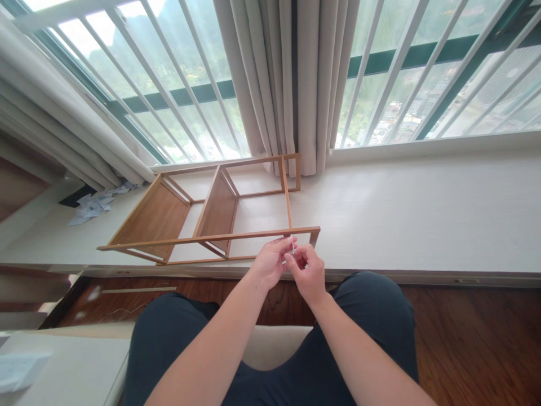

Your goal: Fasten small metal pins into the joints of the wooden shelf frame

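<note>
A wooden shelf frame (218, 208) lies on its side on the white window ledge, two of its panels standing upright. At its near right corner, just under the front rail, my hands meet around a thin silvery metal rod, which looks like a hex key (293, 246). My left hand (273, 262) is closed, fingertips pinching around the rod's upper part close to the rail. Lower down, the curled fingers of my right hand (308, 273) grip its other end. The fingers partly cover the rod, and whether its tip sits in a screw cannot be made out.
Crumpled papers (91, 207) and a dark flat item (76, 195) lie at the ledge's left end. Curtains (310, 84) hang behind the frame, between barred windows. A pale strip (139, 290) lies on the wooden floor (477, 332). A white surface (84, 366) stands at lower left.
</note>
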Demonstrator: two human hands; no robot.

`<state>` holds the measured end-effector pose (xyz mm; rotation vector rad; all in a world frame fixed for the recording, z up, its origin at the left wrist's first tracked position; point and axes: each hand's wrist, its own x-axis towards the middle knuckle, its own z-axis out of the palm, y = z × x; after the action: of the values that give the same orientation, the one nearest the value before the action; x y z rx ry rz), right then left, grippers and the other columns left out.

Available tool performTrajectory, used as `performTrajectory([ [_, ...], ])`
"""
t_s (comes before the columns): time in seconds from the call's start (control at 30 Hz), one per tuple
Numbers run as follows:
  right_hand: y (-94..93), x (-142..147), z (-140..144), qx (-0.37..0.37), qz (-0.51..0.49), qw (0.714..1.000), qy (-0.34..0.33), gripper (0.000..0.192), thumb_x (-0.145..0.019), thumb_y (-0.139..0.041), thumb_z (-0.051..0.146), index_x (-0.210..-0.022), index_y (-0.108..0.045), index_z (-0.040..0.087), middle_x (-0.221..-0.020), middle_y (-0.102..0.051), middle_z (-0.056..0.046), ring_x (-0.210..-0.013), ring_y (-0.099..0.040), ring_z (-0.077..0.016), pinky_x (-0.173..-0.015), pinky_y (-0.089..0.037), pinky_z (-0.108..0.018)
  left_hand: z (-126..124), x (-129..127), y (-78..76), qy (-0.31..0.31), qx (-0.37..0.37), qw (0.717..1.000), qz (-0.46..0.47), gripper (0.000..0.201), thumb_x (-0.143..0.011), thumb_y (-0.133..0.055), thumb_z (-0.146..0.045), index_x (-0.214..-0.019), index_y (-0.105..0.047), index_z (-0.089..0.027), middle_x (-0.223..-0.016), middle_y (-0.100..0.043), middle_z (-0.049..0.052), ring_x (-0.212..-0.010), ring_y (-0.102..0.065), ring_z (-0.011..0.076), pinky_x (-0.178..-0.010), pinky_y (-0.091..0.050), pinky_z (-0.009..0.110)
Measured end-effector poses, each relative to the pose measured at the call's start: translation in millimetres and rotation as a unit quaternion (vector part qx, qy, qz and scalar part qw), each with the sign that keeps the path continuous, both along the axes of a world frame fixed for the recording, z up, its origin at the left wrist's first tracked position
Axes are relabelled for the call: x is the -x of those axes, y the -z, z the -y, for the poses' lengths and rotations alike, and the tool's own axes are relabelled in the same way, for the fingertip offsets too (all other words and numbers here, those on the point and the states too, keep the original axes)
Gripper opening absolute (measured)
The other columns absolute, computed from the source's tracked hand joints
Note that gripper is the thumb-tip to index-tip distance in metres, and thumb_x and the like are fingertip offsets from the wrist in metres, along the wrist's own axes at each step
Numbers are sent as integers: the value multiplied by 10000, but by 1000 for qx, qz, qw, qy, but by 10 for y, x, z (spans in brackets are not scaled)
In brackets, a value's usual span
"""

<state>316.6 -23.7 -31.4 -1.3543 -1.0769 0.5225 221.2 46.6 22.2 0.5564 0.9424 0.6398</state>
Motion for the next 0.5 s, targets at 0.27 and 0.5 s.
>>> performTrajectory([
  [0.27,-7,2,11,5,-4,1000,2,209,-940,-598,404,-842,-576,221,-645,-570,39,-541,-505,-122,-550,-425,-251,12,0,-16,0,-14,1000,-21,311,-665,-891,-320,-853,-731,-132,-801,-668,38,-670,-593,114,-574,-437,227],
  [0.5,-16,-17,11,4,-10,1000,3,224,-986,-470,344,-861,-605,216,-707,-639,5,-602,-578,-148,-600,-452,-272,6,-12,-35,-3,-17,999,-36,341,-640,-913,-354,-758,-681,-133,-734,-628,16,-593,-515,75,-517,-347,207],
])
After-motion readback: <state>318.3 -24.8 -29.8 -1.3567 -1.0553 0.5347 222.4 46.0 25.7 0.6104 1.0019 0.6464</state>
